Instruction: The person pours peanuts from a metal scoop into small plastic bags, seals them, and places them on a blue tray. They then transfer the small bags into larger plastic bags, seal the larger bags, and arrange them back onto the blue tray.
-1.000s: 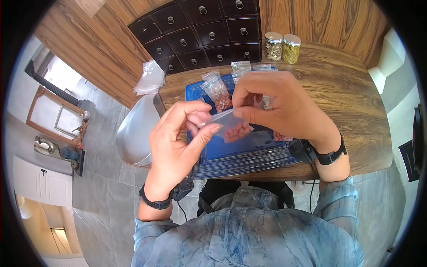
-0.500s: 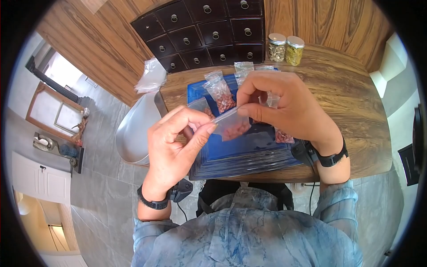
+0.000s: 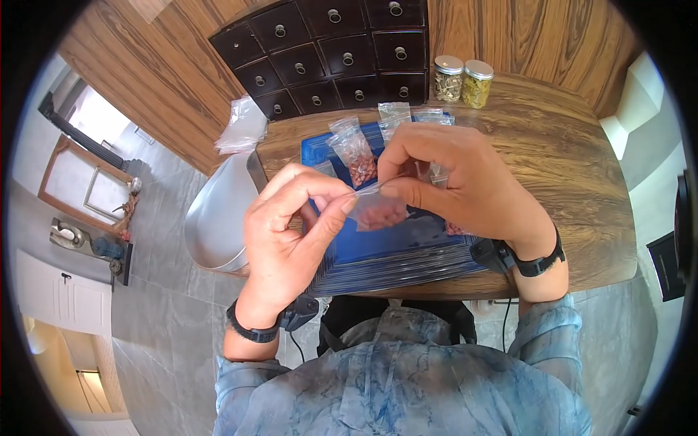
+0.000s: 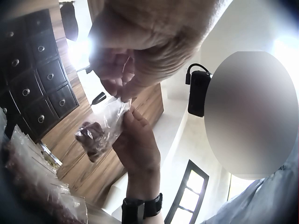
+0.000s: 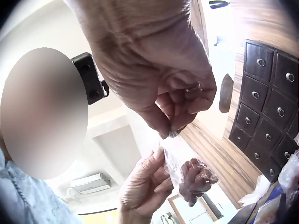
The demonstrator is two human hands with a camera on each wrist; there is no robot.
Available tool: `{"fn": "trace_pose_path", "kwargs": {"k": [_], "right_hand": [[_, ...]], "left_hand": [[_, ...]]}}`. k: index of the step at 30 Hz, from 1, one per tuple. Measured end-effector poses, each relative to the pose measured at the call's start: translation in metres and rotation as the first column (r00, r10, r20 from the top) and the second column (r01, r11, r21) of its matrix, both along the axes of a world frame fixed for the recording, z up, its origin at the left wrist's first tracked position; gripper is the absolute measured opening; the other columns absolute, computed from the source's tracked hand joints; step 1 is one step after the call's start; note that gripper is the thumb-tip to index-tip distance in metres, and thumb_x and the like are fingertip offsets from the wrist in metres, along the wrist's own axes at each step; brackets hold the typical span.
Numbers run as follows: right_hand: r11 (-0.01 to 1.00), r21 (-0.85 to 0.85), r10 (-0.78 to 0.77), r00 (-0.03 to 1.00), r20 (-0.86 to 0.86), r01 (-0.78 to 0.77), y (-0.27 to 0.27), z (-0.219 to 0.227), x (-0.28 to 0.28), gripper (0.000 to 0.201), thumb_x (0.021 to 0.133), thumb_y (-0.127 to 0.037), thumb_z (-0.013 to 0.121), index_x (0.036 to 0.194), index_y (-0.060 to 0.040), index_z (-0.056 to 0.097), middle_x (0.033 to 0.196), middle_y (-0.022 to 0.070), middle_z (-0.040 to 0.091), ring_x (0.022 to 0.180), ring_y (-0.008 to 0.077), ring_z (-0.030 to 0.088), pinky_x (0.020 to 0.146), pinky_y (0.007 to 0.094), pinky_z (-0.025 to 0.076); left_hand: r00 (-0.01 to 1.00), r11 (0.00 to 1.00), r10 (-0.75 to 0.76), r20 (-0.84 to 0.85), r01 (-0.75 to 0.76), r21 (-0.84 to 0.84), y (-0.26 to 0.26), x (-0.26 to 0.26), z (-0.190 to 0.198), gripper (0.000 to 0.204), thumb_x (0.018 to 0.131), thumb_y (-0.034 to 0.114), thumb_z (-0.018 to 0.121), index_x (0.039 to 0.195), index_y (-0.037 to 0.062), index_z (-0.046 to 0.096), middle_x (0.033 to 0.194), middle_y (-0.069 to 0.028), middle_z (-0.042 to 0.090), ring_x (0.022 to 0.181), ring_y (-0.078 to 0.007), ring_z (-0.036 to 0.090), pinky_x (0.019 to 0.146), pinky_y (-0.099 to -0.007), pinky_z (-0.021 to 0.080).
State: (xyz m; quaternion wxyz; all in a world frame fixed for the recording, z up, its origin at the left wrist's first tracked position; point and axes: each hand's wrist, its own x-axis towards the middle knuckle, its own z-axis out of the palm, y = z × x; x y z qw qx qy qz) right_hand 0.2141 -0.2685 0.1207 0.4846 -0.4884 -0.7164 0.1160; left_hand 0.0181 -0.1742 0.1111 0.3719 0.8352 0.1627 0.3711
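Between my two hands hangs a small clear zip bag with reddish, peanut-like pieces in its lower part. My left hand pinches one end of its top edge between thumb and forefinger. At the other end, the thumb and curled forefinger of my right hand pinch the same edge. In the right wrist view the pieces bunch at the bottom of the bag. Below the hands lies a blue tray with several filled bags, including one upright-looking bag behind the held one.
A dark drawer cabinet stands at the back, with two lidded jars to its right. A stack of clear bags lies by the table's left back edge. A large pale metal container sits left of the tray.
My left thumb and forefinger have closed on the bag's top edge and moved right along it, nearer the right hand. The right hand keeps its pinch in nearly the same place.
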Motion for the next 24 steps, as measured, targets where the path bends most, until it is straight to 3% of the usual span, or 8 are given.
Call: {"fn": "trace_pose_path", "kwargs": {"k": [8, 11, 17, 24], "right_hand": [[0.999, 0.044, 0.000, 0.999, 0.038, -0.002, 0.001, -0.002, -0.002, 0.011, 0.077, -0.006, 0.066, 0.081, -0.0018, 0.057, 0.075, 0.0093, 0.058, 0.065, 0.0224, 0.060, 0.057, 0.0314, 0.046], [1.000, 0.030, -0.003, 0.999, 0.049, 0.002, 0.001, 0.000, -0.004, 0.011, 0.077, -0.007, 0.065, 0.080, -0.0020, 0.056, 0.074, 0.0088, 0.058, 0.066, 0.0229, 0.060, 0.057, 0.0319, 0.046], [0.994, 0.102, -0.036, 0.991, 0.126, 0.023, 0.001, 0.000, -0.002, 0.009, 0.078, -0.008, 0.063, 0.080, -0.0031, 0.056, 0.074, 0.0081, 0.058, 0.067, 0.0248, 0.059, 0.058, 0.0333, 0.046], [0.997, 0.073, -0.028, 0.989, 0.145, 0.017, 0.002, -0.004, 0.000, 0.009, 0.079, -0.011, 0.062, 0.080, -0.0046, 0.056, 0.074, 0.0073, 0.058, 0.069, 0.0266, 0.060, 0.060, 0.0362, 0.046]], "left_hand": [[1.000, 1.000, -0.020, -0.007, 0.020, 0.015, -0.003, 0.004, 0.000, 0.010, 0.080, -0.005, 0.067, 0.088, 0.0003, 0.065, 0.085, -0.0008, 0.055, 0.073, -0.0060, 0.049, 0.063, -0.0184, 0.040], [0.999, 0.996, -0.011, 0.035, 0.007, 0.094, 0.000, 0.008, -0.005, 0.011, 0.078, -0.002, 0.070, 0.087, 0.0033, 0.068, 0.083, -0.0023, 0.061, 0.069, -0.0054, 0.054, 0.050, -0.0184, 0.041], [0.996, 0.999, -0.005, 0.088, 0.001, 0.038, 0.000, 0.010, -0.008, 0.010, 0.078, -0.002, 0.069, 0.087, 0.0028, 0.068, 0.083, -0.0028, 0.060, 0.068, -0.0067, 0.053, 0.050, -0.0190, 0.040], [0.999, 0.997, 0.013, 0.047, -0.016, 0.079, -0.003, 0.016, -0.010, 0.009, 0.079, 0.000, 0.069, 0.087, 0.0037, 0.067, 0.078, -0.0030, 0.058, 0.063, -0.0084, 0.054, 0.049, -0.0209, 0.040]]}}
